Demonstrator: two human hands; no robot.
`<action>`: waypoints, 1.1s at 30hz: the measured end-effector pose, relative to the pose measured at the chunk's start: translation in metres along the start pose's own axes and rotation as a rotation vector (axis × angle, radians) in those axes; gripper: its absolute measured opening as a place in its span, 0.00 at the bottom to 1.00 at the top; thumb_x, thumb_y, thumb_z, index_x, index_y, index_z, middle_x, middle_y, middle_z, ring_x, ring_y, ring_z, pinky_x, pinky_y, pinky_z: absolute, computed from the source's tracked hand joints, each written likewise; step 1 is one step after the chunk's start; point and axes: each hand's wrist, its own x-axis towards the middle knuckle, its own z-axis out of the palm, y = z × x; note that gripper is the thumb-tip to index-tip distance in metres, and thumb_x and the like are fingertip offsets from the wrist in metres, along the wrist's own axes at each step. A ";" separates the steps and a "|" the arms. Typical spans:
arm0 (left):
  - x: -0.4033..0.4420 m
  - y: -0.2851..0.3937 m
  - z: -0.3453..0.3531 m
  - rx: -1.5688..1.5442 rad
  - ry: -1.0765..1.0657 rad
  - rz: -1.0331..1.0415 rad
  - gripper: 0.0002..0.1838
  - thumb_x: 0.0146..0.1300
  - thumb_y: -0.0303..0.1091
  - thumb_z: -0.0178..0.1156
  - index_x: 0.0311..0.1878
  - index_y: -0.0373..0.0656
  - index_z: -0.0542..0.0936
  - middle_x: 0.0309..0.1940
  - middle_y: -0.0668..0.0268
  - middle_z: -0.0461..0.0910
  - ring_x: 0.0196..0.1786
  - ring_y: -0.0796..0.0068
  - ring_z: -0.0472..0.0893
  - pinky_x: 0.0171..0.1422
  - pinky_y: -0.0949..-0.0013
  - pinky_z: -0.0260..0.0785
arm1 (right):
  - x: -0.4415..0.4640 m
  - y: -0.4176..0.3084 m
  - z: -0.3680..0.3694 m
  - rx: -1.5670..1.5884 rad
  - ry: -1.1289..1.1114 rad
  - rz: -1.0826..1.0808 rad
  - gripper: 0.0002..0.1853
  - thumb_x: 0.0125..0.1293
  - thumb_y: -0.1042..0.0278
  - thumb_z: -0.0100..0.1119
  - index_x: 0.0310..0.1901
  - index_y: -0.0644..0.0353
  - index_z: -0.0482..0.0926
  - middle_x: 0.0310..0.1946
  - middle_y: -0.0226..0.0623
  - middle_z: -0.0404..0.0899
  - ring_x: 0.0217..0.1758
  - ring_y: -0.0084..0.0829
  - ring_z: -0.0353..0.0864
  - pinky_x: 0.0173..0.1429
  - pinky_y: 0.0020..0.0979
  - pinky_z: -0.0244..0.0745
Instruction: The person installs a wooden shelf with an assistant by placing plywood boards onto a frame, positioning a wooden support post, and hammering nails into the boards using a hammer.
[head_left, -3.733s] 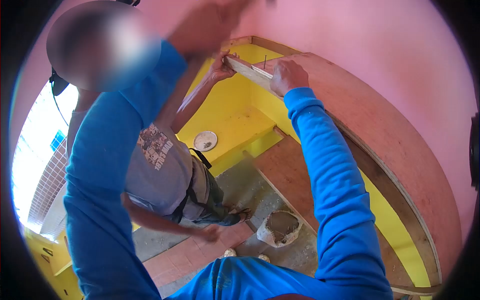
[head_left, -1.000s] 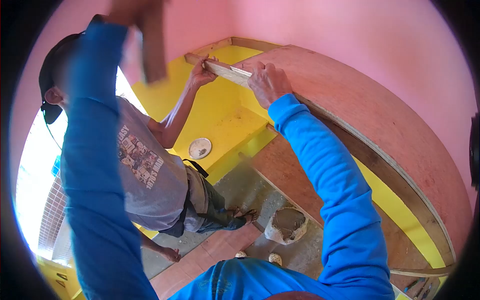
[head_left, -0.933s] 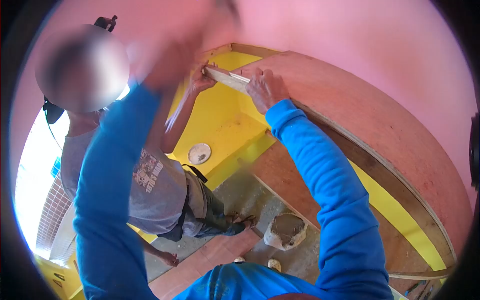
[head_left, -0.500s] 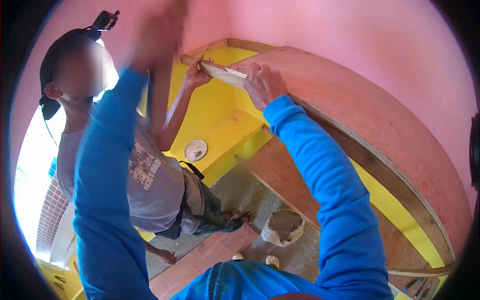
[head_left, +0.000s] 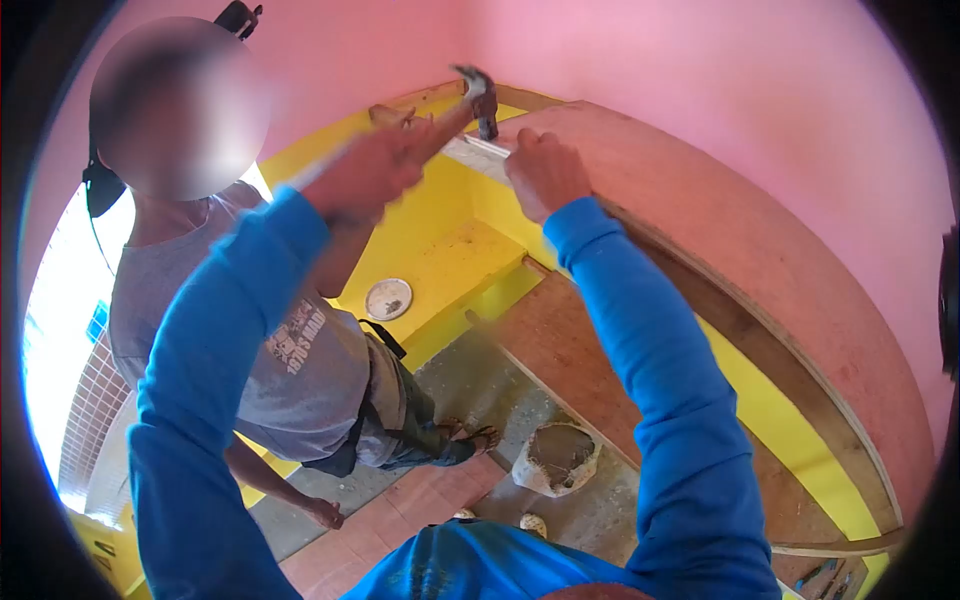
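A claw hammer [head_left: 482, 100] is in my left hand [head_left: 368, 172], which is closed round its handle and slightly blurred. The hammer's head is down at the edge of the reddish plywood sheet [head_left: 700, 210], near its left corner. My right hand [head_left: 548, 175] is closed at that edge, just right of the hammer head, with its fingers over the thin pale strip [head_left: 484, 146] along the wooden batten [head_left: 470, 158]. Whether the fingers pinch anything is hidden. A co-worker's hand is at the batten's far left end, largely covered by my left hand.
A co-worker in a grey shirt [head_left: 320, 400] stands close on the left. A white round lid [head_left: 388, 299] lies on the yellow ledge [head_left: 450, 262]. On the floor is a sack of grey material [head_left: 556, 460]. Tools [head_left: 822, 580] lie at the lower right, beneath a curved wooden strip [head_left: 840, 547].
My left hand has come down and to the right from its raised position, bringing the hammer head to the plywood edge. My right hand has shifted slightly right. The co-worker's lower hand moved slightly left.
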 end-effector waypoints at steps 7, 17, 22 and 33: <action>-0.002 -0.006 0.013 -0.291 0.043 -0.020 0.26 0.57 0.33 0.56 0.61 0.41 0.70 0.24 0.59 0.80 0.22 0.75 0.78 0.29 0.68 0.73 | 0.000 -0.003 0.018 0.030 0.032 0.020 0.07 0.58 0.71 0.56 0.36 0.63 0.81 0.34 0.42 0.77 0.38 0.40 0.79 0.37 0.38 0.78; -0.113 0.012 0.034 -0.487 0.167 -0.178 0.32 0.57 0.28 0.56 0.67 0.38 0.62 0.28 0.59 0.77 0.21 0.75 0.77 0.29 0.71 0.71 | 0.037 0.072 -0.063 0.324 -0.508 0.337 0.36 0.39 0.38 0.68 0.39 0.67 0.83 0.45 0.53 0.80 0.49 0.49 0.79 0.55 0.41 0.72; -0.184 0.023 0.084 -1.058 0.261 -0.316 0.33 0.59 0.23 0.54 0.69 0.37 0.57 0.31 0.66 0.76 0.24 0.85 0.73 0.27 0.77 0.68 | 0.036 0.185 -0.064 0.771 -0.620 0.750 0.24 0.62 0.62 0.52 0.54 0.72 0.71 0.33 0.42 0.72 0.38 0.37 0.74 0.44 0.32 0.76; -0.127 0.015 0.114 -1.214 0.429 -0.245 0.33 0.59 0.20 0.53 0.69 0.32 0.56 0.33 0.67 0.76 0.24 0.86 0.72 0.27 0.79 0.67 | 0.069 0.181 -0.026 0.221 -0.766 0.630 0.16 0.68 0.64 0.40 0.45 0.68 0.73 0.24 0.37 0.67 0.22 0.28 0.66 0.21 0.30 0.61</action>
